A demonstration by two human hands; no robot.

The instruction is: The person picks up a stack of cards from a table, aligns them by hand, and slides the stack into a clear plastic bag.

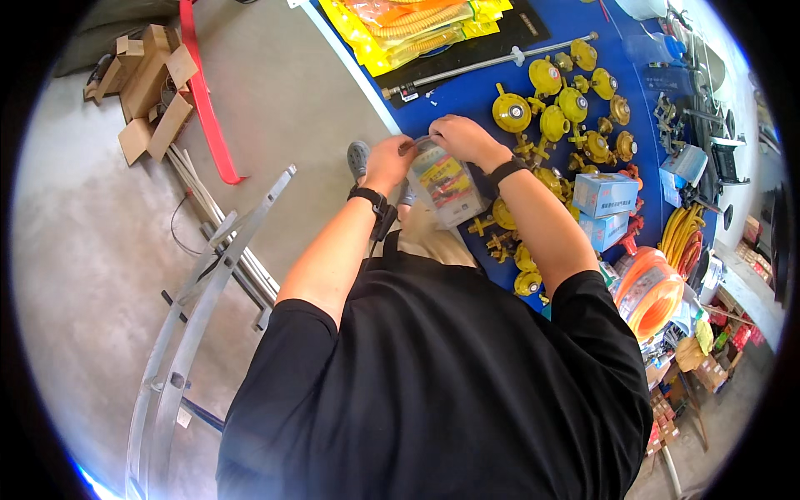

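Both my hands pinch the top edge of a clear plastic bag (447, 184) with a yellow and red printed panel. My left hand (389, 164) grips one corner, and my right hand (465, 140) grips the other. The bag hangs down from my fingers in front of my body, by the edge of the blue table (409, 112). Past my right hand, on the table, stand several yellow gas regulators (512, 112) with brass fittings. A metal rod (475, 67) with a brass end lies farther back. What the bag holds is not clear.
Yellow packages of corrugated hose (419, 28) lie at the table's far end. Blue-and-white boxes (603, 195), an orange hose coil (650, 294) and yellow cable (678, 234) are on the right. An aluminium ladder (206, 300), pipes and open cardboard boxes (147, 81) are at the left.
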